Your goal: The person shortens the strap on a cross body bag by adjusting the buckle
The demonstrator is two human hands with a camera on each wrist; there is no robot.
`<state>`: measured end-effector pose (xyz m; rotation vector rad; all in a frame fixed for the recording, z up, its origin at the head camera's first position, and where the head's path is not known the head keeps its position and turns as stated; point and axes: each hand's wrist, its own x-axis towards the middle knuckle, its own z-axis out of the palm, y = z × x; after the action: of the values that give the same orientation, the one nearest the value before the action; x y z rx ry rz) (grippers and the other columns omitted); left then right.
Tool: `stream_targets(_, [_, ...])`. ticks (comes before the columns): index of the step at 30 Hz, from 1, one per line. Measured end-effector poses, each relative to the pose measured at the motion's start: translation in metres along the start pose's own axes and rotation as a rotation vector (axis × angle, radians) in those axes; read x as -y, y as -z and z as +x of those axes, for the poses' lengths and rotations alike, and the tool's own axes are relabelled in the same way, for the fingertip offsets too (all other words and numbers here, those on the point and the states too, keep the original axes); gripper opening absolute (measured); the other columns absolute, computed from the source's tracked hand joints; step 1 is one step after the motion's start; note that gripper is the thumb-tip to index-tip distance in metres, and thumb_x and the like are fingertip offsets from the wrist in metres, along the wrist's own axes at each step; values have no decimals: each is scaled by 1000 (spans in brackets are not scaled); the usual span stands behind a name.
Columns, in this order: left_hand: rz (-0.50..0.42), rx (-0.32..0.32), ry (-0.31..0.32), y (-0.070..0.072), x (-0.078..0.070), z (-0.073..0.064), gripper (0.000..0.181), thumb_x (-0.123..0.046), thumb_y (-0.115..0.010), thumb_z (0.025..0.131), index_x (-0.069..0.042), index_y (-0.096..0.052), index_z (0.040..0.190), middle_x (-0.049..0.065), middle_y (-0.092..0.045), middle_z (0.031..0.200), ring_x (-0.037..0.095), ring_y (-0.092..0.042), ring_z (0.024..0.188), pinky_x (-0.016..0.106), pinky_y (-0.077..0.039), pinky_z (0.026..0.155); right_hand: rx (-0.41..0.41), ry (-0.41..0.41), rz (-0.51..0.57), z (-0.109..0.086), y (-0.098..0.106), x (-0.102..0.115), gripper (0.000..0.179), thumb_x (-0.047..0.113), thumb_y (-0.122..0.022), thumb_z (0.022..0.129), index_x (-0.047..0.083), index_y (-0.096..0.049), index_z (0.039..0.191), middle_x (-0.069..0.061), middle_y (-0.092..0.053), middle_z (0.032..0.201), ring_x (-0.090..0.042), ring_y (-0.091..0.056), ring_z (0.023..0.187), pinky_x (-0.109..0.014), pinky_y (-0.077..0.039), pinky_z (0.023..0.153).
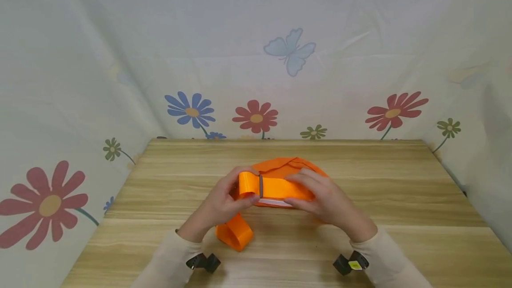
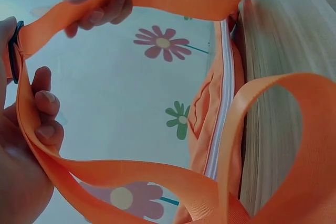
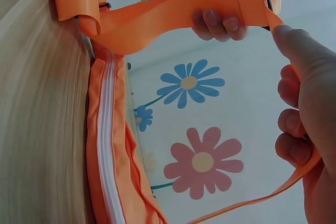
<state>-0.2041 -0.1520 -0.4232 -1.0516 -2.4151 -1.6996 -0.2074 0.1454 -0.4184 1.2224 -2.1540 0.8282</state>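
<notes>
- The orange waist bag (image 1: pixel 280 166) lies on the wooden table (image 1: pixel 384 177), just past the two hands.
- A long white zipper (image 3: pixel 106 129) runs along the bag.
- The left hand (image 1: pixel 222 200) pinches the bag's shiny orange strap (image 1: pixel 278 187) right beside the black buckle (image 1: pixel 261 186).
- The right hand (image 1: pixel 326 195) has its thumb and fingers bent around the same strap, on the other side of the buckle.
- Between the hands, the strap is up above the bag.
- A loose strap loop (image 1: pixel 237 233) curls down near the left wrist.
- Behind the table, a white cloth (image 1: pixel 224 57) shows flowers and a blue butterfly (image 1: pixel 292 52).
</notes>
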Motion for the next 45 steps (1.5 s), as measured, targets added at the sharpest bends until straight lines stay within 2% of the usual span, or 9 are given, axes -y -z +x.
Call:
stream_targets(6, [-27, -2, -21, -2, 3, 0, 49, -17, -76, 101, -11, -50, 143, 15, -63, 127, 23, -66, 109, 26, -61, 98, -26, -2, 24, 0, -5, 2, 49, 51, -66, 104, 7, -72, 123, -2, -72, 109, -14, -66, 95, -18, -56, 93])
stream_targets(10, [-49, 9, -65, -3, 6, 2, 54, -23, -77, 102, 0, -48, 141, 17, -65, 123, 20, -66, 109, 26, -60, 100, -11, -23, 21, 1, -7, 5, 51, 54, -63, 103, 8, -72, 124, -2, -74, 113, -15, -68, 99, -22, -59, 95])
stream_targets(13, [-31, 8, -94, -4, 7, 2, 58, -33, -78, 99, 3, -52, 137, 16, -67, 121, 18, -67, 109, 26, -59, 102, 8, -37, 29, 4, -8, 8, 50, 52, -68, 101, 9, -72, 126, -1, -75, 115, -15, -69, 100, -27, -62, 92])
stream_targets(19, [-23, 14, -70, -6, 4, 3, 65, -42, -80, 92, -1, -56, 137, 13, -69, 124, 19, -68, 111, 27, -59, 103, 2, -21, 32, 5, -10, 11, 46, 46, -74, 99, 9, -73, 126, -2, -76, 114, -16, -69, 98, -33, -65, 88])
stream_targets(25, [2, 12, -24, -8, 2, 4, 59, -30, -85, 88, -8, -59, 136, 8, -71, 127, 20, -69, 116, 28, -58, 106, -9, 4, 43, 6, -13, 12, 45, 34, -86, 92, 8, -73, 127, -2, -76, 114, -14, -68, 97, -23, -61, 88])
stream_targets(29, [16, 9, -37, -10, 1, 5, 58, -27, -87, 86, -9, -61, 134, 8, -72, 126, 21, -69, 115, 29, -59, 106, -16, 24, 50, 8, -15, 12, 48, 34, -86, 93, 6, -73, 130, -2, -77, 114, -15, -69, 98, -23, -61, 90])
stream_targets(33, [37, 4, -72, -12, 1, 8, 62, -38, -84, 84, -7, -63, 133, 8, -73, 124, 21, -70, 112, 31, -60, 105, -24, 33, 48, 9, -16, 13, 51, 42, -80, 96, 6, -73, 131, -3, -76, 114, -15, -69, 96, -22, -61, 88])
stream_targets(39, [78, 6, -90, -14, 2, 10, 70, -53, -78, 78, -8, -65, 130, 7, -73, 120, 19, -70, 110, 30, -60, 104, -34, 44, 59, 8, -20, 12, 51, 37, -86, 92, 5, -72, 130, -3, -71, 107, -13, -64, 87, -18, -59, 82])
stream_targets(45, [120, 52, -24, -12, -2, 9, 65, -39, -87, 80, -9, -66, 134, 5, -73, 124, 20, -69, 113, 33, -59, 107, -22, 33, 124, 9, -22, 11, 49, 29, -90, 90, 5, -70, 127, -2, -71, 104, -13, -64, 85, -17, -58, 78])
